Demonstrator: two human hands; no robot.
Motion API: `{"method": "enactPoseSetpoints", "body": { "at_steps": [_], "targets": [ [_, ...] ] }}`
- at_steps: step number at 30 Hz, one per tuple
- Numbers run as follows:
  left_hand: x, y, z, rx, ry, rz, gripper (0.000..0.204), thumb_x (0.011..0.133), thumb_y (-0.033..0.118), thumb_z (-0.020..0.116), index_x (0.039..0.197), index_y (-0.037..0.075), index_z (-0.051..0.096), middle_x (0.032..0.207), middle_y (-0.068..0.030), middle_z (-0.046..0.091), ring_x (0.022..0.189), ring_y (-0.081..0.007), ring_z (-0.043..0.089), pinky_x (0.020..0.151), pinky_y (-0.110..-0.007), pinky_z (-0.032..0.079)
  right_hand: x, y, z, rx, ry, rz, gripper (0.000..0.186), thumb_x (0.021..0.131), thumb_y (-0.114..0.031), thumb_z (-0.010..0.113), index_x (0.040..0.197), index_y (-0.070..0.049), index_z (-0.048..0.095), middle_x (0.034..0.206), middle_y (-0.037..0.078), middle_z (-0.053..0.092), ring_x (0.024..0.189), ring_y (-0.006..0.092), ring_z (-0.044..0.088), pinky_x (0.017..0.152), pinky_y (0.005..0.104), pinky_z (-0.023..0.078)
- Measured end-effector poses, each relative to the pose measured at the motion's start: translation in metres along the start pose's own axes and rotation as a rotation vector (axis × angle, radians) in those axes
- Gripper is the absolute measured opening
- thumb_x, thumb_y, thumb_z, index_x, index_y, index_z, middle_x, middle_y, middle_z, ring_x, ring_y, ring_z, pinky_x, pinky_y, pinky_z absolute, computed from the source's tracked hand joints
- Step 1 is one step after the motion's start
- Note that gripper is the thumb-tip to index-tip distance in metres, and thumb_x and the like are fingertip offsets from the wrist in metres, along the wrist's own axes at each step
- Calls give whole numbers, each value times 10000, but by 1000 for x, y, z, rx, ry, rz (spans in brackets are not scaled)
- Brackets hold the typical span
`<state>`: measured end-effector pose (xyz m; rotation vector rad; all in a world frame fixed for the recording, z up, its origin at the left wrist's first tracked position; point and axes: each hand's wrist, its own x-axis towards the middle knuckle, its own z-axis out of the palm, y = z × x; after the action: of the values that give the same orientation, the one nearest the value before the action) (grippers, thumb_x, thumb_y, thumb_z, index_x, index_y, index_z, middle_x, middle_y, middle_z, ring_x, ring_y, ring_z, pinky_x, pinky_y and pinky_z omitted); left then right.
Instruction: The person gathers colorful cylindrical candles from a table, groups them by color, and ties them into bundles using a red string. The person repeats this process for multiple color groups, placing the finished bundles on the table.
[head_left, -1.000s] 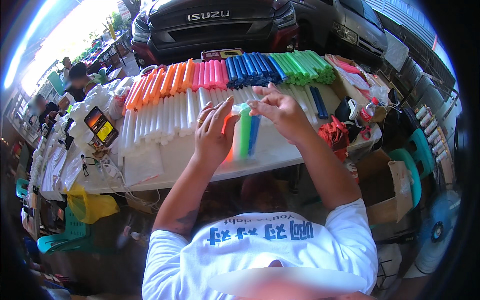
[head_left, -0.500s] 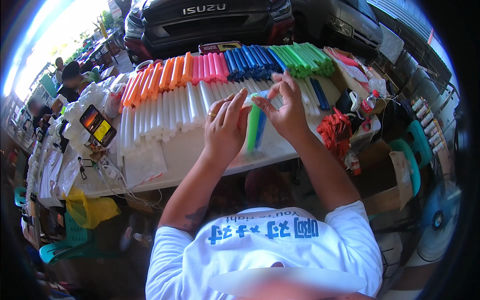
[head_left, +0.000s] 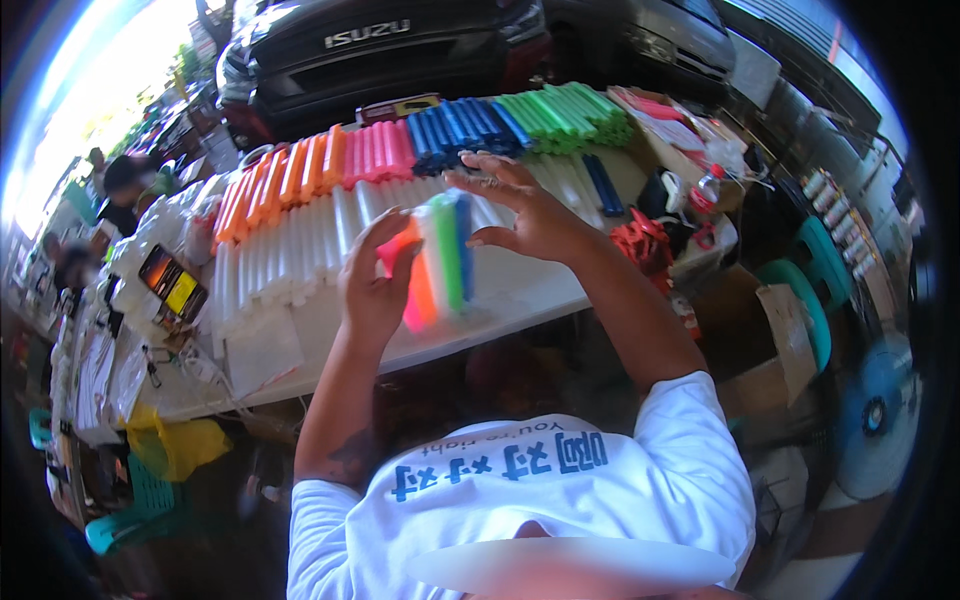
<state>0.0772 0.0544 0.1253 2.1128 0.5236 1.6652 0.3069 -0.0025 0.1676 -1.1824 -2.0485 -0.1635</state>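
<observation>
A blurred bundle of slim, candle-like sticks (head_left: 447, 255) stands tilted over the near part of the table, with pink, orange, white, green and blue side by side. Its wrapping, if any, is too smeared to make out. My left hand (head_left: 376, 285) curls around the pink edge, with pink showing between thumb and fingers. On the blue side is my right hand (head_left: 535, 215), its fingers spread and raised and its thumb close to the blue stick. Beyond both hands lie rows of orange (head_left: 290, 175), pink (head_left: 378, 152), blue (head_left: 465, 130), green (head_left: 565, 115) and white sticks (head_left: 285, 245).
A phone (head_left: 173, 283) and cables lie on the table (head_left: 420, 350) at left. To the right are a red cloth (head_left: 640, 250), a bottle (head_left: 706, 190) and a cardboard box (head_left: 655, 130). Parked vehicles (head_left: 385, 60) stand behind; people (head_left: 125, 195) sit far left.
My hands have moved apart, the left one leftward and lower. The bundle has fanned into sight: pink, orange and white now show beside the green and blue. The whole view has shifted slightly.
</observation>
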Motion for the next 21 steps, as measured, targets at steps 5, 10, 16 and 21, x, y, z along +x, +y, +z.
{"method": "enactPoseSetpoints", "body": {
  "at_steps": [5,10,16,21],
  "targets": [
    [-15,4,17,-42,107,11,423,819,-82,662,1216,-1,538,1116,-128,647,1017,-197,639,868,-305,506,-94,56,-48,-203,351,219,599,750,-231,780,1290,-108,551,1320,165,500,1244,321,454,1048,423,351],
    [-15,11,28,-11,142,30,486,830,-98,642,1277,5,481,1135,-126,635,1025,-203,633,848,-301,513,-208,138,-127,-539,859,962,362,846,-299,696,1056,-7,654,1022,161,648,1075,312,574,936,378,426],
    [-17,20,36,20,149,-7,583,829,-75,655,1326,53,379,1106,-138,634,1025,-197,623,820,-313,518,-242,202,-147,254,593,1388,405,833,-407,692,985,-32,696,1033,81,674,1031,156,563,961,329,361],
    [-13,21,30,87,110,-10,600,828,-55,669,1325,66,355,1102,-129,624,1037,-200,618,812,-314,517,-250,197,-145,440,817,1125,157,856,-185,675,884,-30,680,934,40,666,857,109,564,821,264,401]
  ]
}}
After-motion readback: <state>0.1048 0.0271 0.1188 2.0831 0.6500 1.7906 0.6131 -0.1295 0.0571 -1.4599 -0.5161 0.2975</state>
